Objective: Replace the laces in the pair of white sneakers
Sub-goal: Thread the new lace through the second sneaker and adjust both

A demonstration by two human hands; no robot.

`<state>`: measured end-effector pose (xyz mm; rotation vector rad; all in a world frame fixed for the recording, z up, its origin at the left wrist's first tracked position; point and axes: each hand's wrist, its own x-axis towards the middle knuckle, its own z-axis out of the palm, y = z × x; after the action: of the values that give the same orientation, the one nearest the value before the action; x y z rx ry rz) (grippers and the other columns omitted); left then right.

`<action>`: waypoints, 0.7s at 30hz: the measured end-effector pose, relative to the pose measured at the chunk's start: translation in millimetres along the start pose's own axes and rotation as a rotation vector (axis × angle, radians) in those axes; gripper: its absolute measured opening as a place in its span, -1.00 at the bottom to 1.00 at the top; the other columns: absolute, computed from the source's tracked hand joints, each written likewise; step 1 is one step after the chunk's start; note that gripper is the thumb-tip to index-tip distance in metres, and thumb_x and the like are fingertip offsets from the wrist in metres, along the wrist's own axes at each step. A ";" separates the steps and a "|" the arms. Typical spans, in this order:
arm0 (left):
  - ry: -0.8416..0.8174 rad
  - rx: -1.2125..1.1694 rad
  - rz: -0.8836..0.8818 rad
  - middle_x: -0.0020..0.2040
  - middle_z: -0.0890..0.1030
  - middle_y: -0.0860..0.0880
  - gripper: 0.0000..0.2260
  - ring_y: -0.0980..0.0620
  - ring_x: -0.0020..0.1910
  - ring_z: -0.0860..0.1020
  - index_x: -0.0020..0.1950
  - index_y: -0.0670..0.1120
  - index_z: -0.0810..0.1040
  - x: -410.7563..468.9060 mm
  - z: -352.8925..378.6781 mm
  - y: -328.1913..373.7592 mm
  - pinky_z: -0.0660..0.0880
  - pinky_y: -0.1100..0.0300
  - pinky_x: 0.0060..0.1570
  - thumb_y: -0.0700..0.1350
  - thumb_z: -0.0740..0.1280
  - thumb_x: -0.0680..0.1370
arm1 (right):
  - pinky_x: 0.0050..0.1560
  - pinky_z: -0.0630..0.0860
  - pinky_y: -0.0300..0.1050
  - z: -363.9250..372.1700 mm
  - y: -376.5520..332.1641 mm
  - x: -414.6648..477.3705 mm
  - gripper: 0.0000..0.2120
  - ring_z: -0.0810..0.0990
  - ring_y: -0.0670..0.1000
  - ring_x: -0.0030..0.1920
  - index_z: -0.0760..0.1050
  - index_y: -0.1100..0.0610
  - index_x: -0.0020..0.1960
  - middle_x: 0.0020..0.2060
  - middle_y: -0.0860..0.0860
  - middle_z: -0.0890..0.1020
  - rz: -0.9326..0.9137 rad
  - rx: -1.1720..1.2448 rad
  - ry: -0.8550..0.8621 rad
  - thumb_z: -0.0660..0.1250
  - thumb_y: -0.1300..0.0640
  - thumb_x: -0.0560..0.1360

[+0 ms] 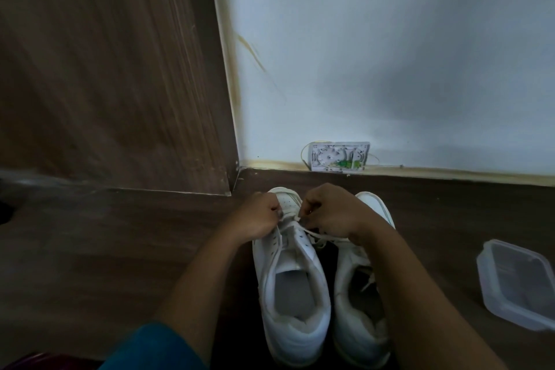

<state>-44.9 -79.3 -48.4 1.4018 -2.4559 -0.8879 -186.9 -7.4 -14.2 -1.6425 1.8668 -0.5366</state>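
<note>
Lace (pixel 319 234) handled at a white sneaker's (pixel 292 297) front.
The lace is pinched by the left hand (pixel 259 216) and the right hand (pixel 328 211), held close together.

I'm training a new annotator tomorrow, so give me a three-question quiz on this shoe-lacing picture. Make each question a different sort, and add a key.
1. True or false: the left hand and the right hand are both at the left sneaker.
2. Multiple choice: the clear plastic container lies A) between the two sneakers, B) on the floor to the right of the pair, C) on top of a sneaker.
3. Fill in: the hands pinch the white lace near the ___ end of the eyelet rows.

Key: 1 true; 2 B; 3 toe.
</note>
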 end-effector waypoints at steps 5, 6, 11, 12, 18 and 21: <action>-0.076 -0.110 0.002 -0.15 0.60 -0.19 -0.88 0.02 -0.25 0.47 -0.07 -0.29 0.59 1.1 -2.9 -2.7 0.36 0.17 -0.25 -0.30 0.29 0.45 | -0.33 0.38 -0.31 -0.1 0.3 0.5 -0.77 0.44 -0.20 -0.41 0.52 0.03 -0.37 -0.43 -0.14 0.51 -0.010 -0.010 -0.033 0.42 0.31 0.34; -0.088 -0.115 0.006 -0.14 0.61 -0.20 -0.88 0.02 -0.25 0.48 -0.08 -0.28 0.60 0.8 -3.4 -2.8 0.37 0.17 -0.25 -0.30 0.31 0.43 | -0.32 0.38 -0.32 -0.8 0.4 0.1 -0.83 0.44 -0.21 -0.41 0.57 0.07 -0.33 -0.43 -0.14 0.51 -0.017 -0.021 -0.050 0.42 0.31 0.34; -0.044 0.001 0.012 -0.16 0.57 -0.20 -0.88 -0.01 -0.26 0.45 -0.12 -0.30 0.56 1.3 -0.3 2.4 0.32 0.16 -0.28 -0.25 0.30 0.43 | -0.24 0.45 -0.18 -2.6 5.1 -0.4 -0.77 0.50 -0.06 -0.37 0.55 0.06 -0.35 -0.39 0.00 0.56 0.011 0.059 -0.095 0.38 0.34 0.38; -0.039 0.011 0.018 -0.19 0.55 -0.15 -0.89 0.01 -0.26 0.44 -0.12 -0.27 0.55 1.3 -0.3 2.7 0.30 0.17 -0.29 -0.25 0.29 0.44 | -0.23 0.44 -0.15 -3.2 6.6 -0.4 -0.75 0.49 -0.06 -0.37 0.53 0.05 -0.36 -0.40 -0.01 0.56 0.025 0.085 -0.105 0.37 0.34 0.39; -0.009 0.041 0.070 -0.25 0.44 -0.01 -0.94 0.08 -0.29 0.40 -0.22 -0.12 0.48 -0.4 0.0 0.2 0.27 0.19 -0.34 -0.21 0.30 0.46 | -0.36 0.34 -0.26 -11.0 11.0 -5.2 -0.81 0.40 -0.16 -0.53 0.57 0.12 -0.34 -0.57 -0.10 0.49 0.047 0.214 -0.207 0.40 0.34 0.38; 0.051 0.157 0.123 -0.23 0.38 0.01 -0.84 0.04 -0.23 0.41 -0.31 -0.05 0.39 0.9 4.6 -0.5 0.23 0.20 -0.33 -0.17 0.32 0.45 | -0.21 0.41 -0.16 -13.8 11.3 -8.1 -0.92 0.49 -0.04 -0.35 0.66 0.26 -0.18 -0.36 0.15 0.64 0.019 0.195 -0.274 0.46 0.29 0.33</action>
<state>-47.0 -78.5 -52.5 1.2859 -2.5886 -0.6383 -204.0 1.2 -9.9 -1.4860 1.5776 -0.4450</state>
